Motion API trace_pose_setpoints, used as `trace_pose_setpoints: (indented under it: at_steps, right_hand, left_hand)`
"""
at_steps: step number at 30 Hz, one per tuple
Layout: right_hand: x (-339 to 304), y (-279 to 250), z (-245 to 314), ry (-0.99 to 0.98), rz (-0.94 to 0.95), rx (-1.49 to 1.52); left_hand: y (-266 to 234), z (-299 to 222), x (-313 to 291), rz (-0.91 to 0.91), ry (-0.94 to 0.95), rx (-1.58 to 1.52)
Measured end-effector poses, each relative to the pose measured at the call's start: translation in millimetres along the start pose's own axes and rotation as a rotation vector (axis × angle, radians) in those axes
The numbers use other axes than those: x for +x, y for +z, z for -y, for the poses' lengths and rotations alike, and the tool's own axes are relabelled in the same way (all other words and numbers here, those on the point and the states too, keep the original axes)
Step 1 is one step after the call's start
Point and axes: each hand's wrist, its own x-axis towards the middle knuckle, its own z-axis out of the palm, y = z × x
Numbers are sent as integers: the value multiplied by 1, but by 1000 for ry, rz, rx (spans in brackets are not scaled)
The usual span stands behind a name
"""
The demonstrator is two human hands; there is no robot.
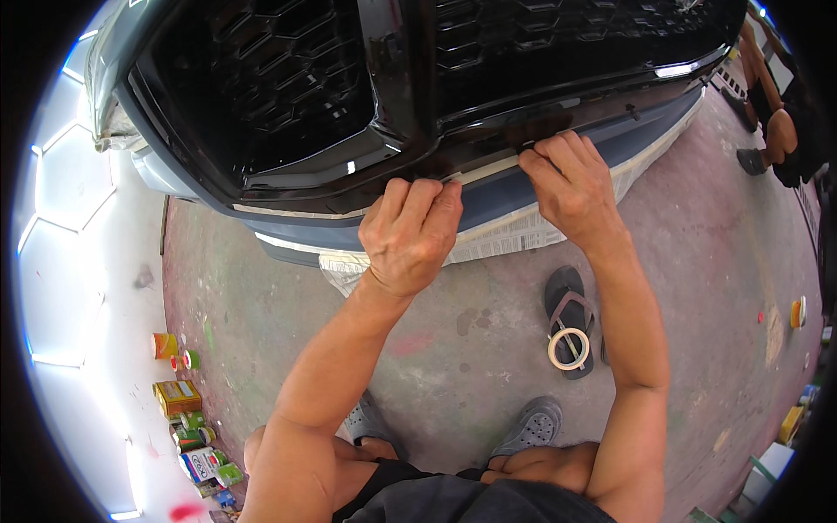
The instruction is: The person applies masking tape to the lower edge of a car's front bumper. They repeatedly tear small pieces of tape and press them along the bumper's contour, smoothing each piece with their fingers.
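A pale strip of masking tape (488, 169) runs along the seam under a glossy black car grille (305, 105), above the grey-blue lower bumper (501, 193). My left hand (408, 234) pinches the strip at its left end with closed fingers. Further right, the fingers of my right hand (574, 185) are bent and closed on the strip against the bumper. Both fingertips are partly hidden behind the knuckles. More tape lies along the seam to the left. Printed newspaper (514, 237) hangs along the bumper's lower edge.
On the floor, a masking tape roll (553, 350) rests on a dark flip-flop (564, 286). Several paint cans and boxes (178, 397) line the left wall. At the far right, another person (778, 131) crouches beside the car. My feet wear grey clogs (534, 427).
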Motion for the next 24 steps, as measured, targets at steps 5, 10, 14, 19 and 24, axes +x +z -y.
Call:
trace_pose_setpoints:
  at_steps: [5, 10, 14, 19, 24]
  right_hand:
    - [-1, 1, -1, 12, -1, 38]
    - [-1, 2, -2, 9, -10, 65]
    - [-2, 3, -8, -22, -82, 93]
    - [-2, -2, -11, -16, -109, 116]
    - [1, 0, -8, -68, -48, 104]
  left_hand:
    - [1, 1, -2, 0, 3, -15]
    - [0, 1, -4, 23, -7, -16]
    - [1, 1, -5, 20, -21, -33]
    - [3, 1, -5, 18, -23, -46]
    - [4, 0, -7, 7, -33, -53]
